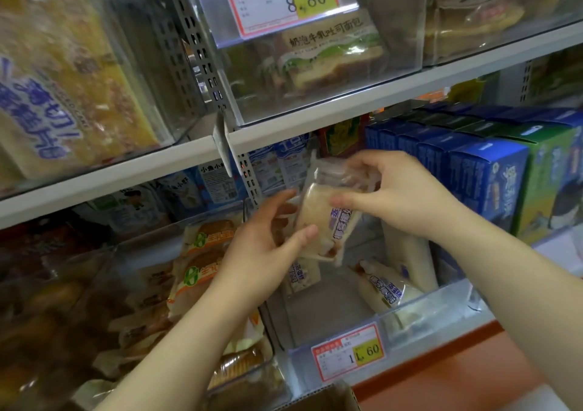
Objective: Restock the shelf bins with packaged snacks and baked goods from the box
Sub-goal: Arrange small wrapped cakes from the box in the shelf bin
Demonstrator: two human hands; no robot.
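An upper price tag (pixel 280 2) marked 8.80 is clipped above; a lower price tag (pixel 348 350) is fixed below. Blue cartons (pixel 485 177) are lined up at right, flanked by a green carton (pixel 545 183). A perforated upright (pixel 202 47) is seen between shelves.

Even, soft light; edges warp and blur, perhaps from motion.

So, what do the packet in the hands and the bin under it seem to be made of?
The packet: thin plastic film, likely, glossy; its clear top end crinkles and the pale contents show through. The bin: rigid clear plastic, perhaps acrylic; other packets show through its front wall, which catches light.
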